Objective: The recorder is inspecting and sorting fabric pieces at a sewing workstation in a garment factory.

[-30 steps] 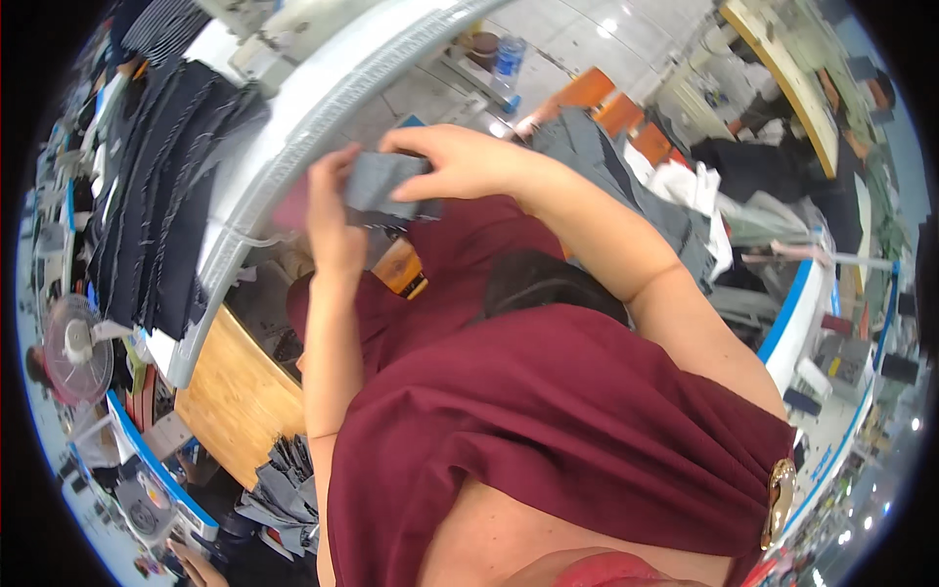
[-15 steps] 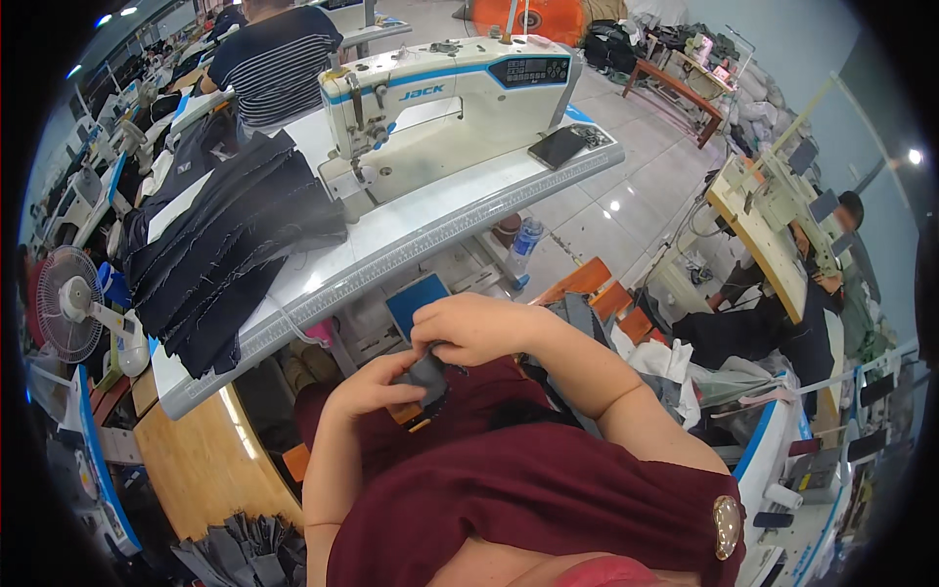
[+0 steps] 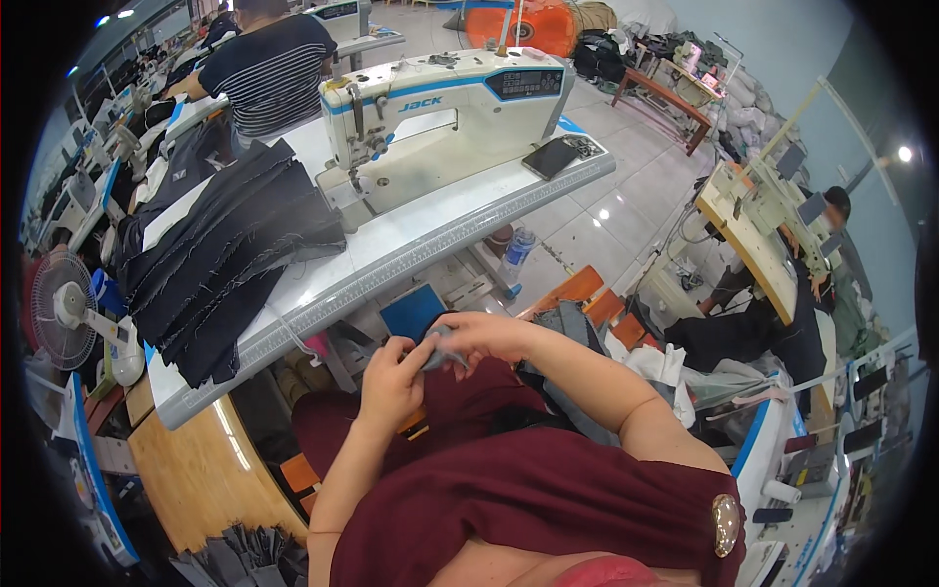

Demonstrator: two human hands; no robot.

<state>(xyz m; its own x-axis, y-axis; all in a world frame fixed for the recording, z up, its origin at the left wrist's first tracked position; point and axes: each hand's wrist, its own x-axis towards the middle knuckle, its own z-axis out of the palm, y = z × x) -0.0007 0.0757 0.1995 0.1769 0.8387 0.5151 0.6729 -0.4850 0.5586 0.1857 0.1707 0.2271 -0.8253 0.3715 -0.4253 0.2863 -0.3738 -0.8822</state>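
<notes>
Above my lap, in front of the table edge, both hands meet around a small piece of grey fabric (image 3: 442, 358). My left hand (image 3: 393, 380) pinches its near left side between thumb and fingers. My right hand (image 3: 481, 338) grips it from the right, its fingers partly blurred and curled over the cloth. Much of the fabric is hidden by the fingers. Beyond them stands a white and blue sewing machine (image 3: 445, 103) on its white table (image 3: 411, 249). A fanned stack of dark cut fabric pieces (image 3: 230, 259) lies left of the needle, overhanging the table's front edge.
A phone (image 3: 550, 158) lies at the table's right end. A water bottle (image 3: 518, 249) stands below it. At left are a fan (image 3: 68, 308) and a wooden surface (image 3: 196, 470). Grey fabric pieces (image 3: 245, 558) are bunched near it. Another person (image 3: 269, 73) sits beyond.
My hands have shifted slightly right, and the grey fabric has been turned and lifted a little between them. My left hand has risen more upright. The whole view has shifted slightly.
</notes>
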